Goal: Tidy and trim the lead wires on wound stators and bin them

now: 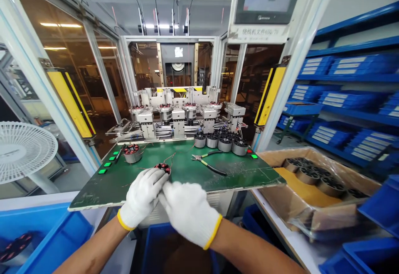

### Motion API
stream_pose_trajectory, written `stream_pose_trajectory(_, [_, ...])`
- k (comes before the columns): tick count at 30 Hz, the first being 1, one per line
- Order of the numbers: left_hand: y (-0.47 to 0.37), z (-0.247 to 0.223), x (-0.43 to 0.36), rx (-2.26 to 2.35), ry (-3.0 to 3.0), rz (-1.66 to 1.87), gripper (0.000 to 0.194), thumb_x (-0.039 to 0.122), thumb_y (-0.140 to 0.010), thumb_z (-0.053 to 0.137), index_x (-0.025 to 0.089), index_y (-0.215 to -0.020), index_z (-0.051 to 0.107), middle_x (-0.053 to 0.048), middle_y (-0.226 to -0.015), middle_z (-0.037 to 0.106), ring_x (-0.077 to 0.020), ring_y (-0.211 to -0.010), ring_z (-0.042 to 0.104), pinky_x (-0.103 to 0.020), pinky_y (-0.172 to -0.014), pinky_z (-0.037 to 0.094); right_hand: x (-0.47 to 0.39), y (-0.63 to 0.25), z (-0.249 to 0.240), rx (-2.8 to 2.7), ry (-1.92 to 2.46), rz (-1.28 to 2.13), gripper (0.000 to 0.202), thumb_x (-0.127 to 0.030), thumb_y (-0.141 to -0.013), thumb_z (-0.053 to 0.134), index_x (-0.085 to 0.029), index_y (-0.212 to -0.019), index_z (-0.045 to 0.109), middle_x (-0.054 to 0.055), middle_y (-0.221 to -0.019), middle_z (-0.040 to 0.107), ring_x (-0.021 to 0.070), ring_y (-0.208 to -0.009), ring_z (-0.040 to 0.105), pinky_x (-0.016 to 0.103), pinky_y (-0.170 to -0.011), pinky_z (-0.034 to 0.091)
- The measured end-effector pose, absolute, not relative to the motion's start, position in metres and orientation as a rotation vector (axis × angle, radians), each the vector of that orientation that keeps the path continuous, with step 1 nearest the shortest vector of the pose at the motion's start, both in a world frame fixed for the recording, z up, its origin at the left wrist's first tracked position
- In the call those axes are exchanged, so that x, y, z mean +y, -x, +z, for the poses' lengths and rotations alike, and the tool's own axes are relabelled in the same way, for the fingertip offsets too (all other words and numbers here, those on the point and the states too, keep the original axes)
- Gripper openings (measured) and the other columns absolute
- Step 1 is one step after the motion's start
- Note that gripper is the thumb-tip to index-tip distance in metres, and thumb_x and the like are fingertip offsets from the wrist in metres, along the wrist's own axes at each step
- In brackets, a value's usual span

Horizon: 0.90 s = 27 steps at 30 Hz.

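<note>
My left hand (146,193), in a white glove with a yellow cuff, is closed around a motor stator (163,167) with reddish copper windings at the front of the green work board (183,174). Most of that stator is hidden behind the gloves, and thin loose wires stick up from it. My right hand (188,209), gloved alike and slightly blurred, has its fingers pressed together against the near side of the stator; what they pinch is hidden. Pliers (209,164) with green and black handles lie open on the board to the right. Another wound stator (132,153) stands at the left.
Several unwound stators (225,142) stand at the board's back right, before the winding machine (179,118). A cardboard box (311,211) of stators is at the right, a blue bin (46,232) at the left. Green buttons (107,165) line the left edge; yellow light curtains (270,95) flank the opening.
</note>
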<state>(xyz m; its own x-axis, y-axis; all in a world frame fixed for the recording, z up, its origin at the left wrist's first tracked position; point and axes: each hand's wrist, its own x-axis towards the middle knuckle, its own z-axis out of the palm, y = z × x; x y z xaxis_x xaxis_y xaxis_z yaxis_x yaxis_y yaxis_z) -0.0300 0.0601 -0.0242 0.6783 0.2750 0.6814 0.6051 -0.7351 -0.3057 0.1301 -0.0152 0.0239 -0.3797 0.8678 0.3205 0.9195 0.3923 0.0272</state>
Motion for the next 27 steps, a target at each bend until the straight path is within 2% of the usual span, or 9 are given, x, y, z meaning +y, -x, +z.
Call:
stream_pose_trajectory(2, [0.029, -0.025, 0.060, -0.707, 2.372, -0.852, 0.024, 0.020, -0.087, 0.046, 0.012, -0.100, 0.064, -0.015, -0.100, 0.067, -0.0277, -0.095, 0.061, -0.044, -0.084, 0.050, -0.001, -0.144, 0.042, -2.372, 1.466, -0.468, 0.032, -0.031, -0.096, 0.029, -0.021, -0.122, 0.046, 0.011, -0.108, 0.062, 0.0211, -0.076, 0.063, 0.032, -0.061, 0.046])
stream_pose_trajectory(4, [0.029, -0.027, 0.059, -0.760, 2.370, -0.843, 0.021, 0.018, -0.088, 0.049, 0.013, -0.102, 0.064, -0.012, -0.101, 0.068, -0.0259, -0.096, 0.061, -0.043, -0.086, 0.049, 0.015, -0.158, 0.053, -2.432, 1.411, -0.619, 0.035, -0.021, -0.094, 0.030, -0.020, -0.126, 0.043, 0.013, -0.118, 0.058, 0.0219, -0.083, 0.062, 0.033, -0.065, 0.046])
stream_pose_trajectory(7, [0.030, -0.027, 0.060, -0.822, 2.392, -0.859, 0.023, 0.021, -0.089, 0.050, 0.015, -0.107, 0.063, -0.010, -0.104, 0.068, -0.0241, -0.097, 0.061, -0.040, -0.086, 0.049, 0.031, -0.172, 0.047, -2.635, 1.461, -0.675, 0.024, -0.012, -0.085, 0.039, -0.016, -0.098, 0.058, 0.012, -0.094, 0.064, 0.0260, -0.081, 0.062, 0.036, -0.065, 0.046])
stream_pose_trajectory(9, [0.029, -0.024, 0.061, -0.899, 2.426, -0.890, 0.023, 0.026, -0.090, 0.049, 0.017, -0.104, 0.066, -0.009, -0.103, 0.069, -0.0234, -0.096, 0.062, -0.037, -0.083, 0.049, 0.031, -0.175, 0.033, -2.756, 1.479, -0.570, 0.013, -0.014, -0.080, 0.047, -0.016, -0.083, 0.059, 0.010, -0.081, 0.064, 0.0270, -0.077, 0.063, 0.036, -0.062, 0.045])
stream_pose_trajectory(13, [0.020, -0.001, 0.063, -1.212, 2.605, -0.870, 0.021, 0.035, -0.088, 0.053, 0.025, -0.095, 0.070, -0.003, -0.097, 0.069, -0.0186, -0.087, 0.063, -0.029, -0.074, 0.048, 0.020, -0.161, 0.003, -2.760, 1.444, -0.301, 0.014, -0.020, -0.082, 0.046, -0.017, -0.086, 0.059, 0.009, -0.081, 0.067, 0.0251, -0.072, 0.064, 0.032, -0.058, 0.044])
stream_pose_trajectory(16, [0.012, 0.020, 0.062, -1.366, 2.724, -0.714, 0.015, 0.034, -0.084, 0.058, 0.029, -0.087, 0.071, 0.001, -0.089, 0.066, -0.0155, -0.080, 0.062, -0.025, -0.065, 0.045, 0.014, -0.143, -0.014, -2.612, 1.430, -0.167, 0.018, -0.025, -0.088, 0.041, -0.019, -0.087, 0.058, 0.006, -0.081, 0.068, 0.0222, -0.073, 0.064, 0.030, -0.061, 0.043])
stream_pose_trajectory(19, [0.011, 0.030, 0.061, -1.376, 2.758, -0.644, 0.015, 0.032, -0.084, 0.056, 0.028, -0.086, 0.070, 0.000, -0.087, 0.064, -0.0156, -0.080, 0.061, -0.025, -0.065, 0.044, 0.004, -0.133, -0.018, -2.499, 1.516, -0.116, 0.018, -0.027, -0.089, 0.041, -0.020, -0.088, 0.057, 0.005, -0.079, 0.067, 0.0211, -0.070, 0.064, 0.029, -0.059, 0.042])
stream_pose_trajectory(23, [0.022, 0.023, 0.060, -1.135, 2.889, -0.744, 0.025, 0.027, -0.089, 0.048, 0.028, -0.107, 0.066, -0.003, -0.100, 0.064, -0.0160, -0.090, 0.060, -0.026, -0.076, 0.047, -0.020, -0.145, 0.014, -2.359, 1.598, -0.259, 0.027, -0.034, -0.094, 0.035, -0.021, -0.102, 0.057, 0.006, -0.082, 0.066, 0.0217, -0.067, 0.063, 0.030, -0.058, 0.042])
stream_pose_trajectory(27, [0.029, 0.002, 0.061, -1.113, 2.721, -0.810, 0.027, 0.031, -0.085, 0.054, 0.026, -0.109, 0.066, -0.007, -0.106, 0.064, -0.0206, -0.093, 0.060, -0.032, -0.079, 0.048, -0.009, -0.171, 0.053, -2.193, 1.490, -0.367, 0.039, -0.042, -0.098, 0.028, -0.026, -0.128, 0.047, 0.006, -0.106, 0.064, 0.0181, -0.087, 0.063, 0.028, -0.075, 0.043])
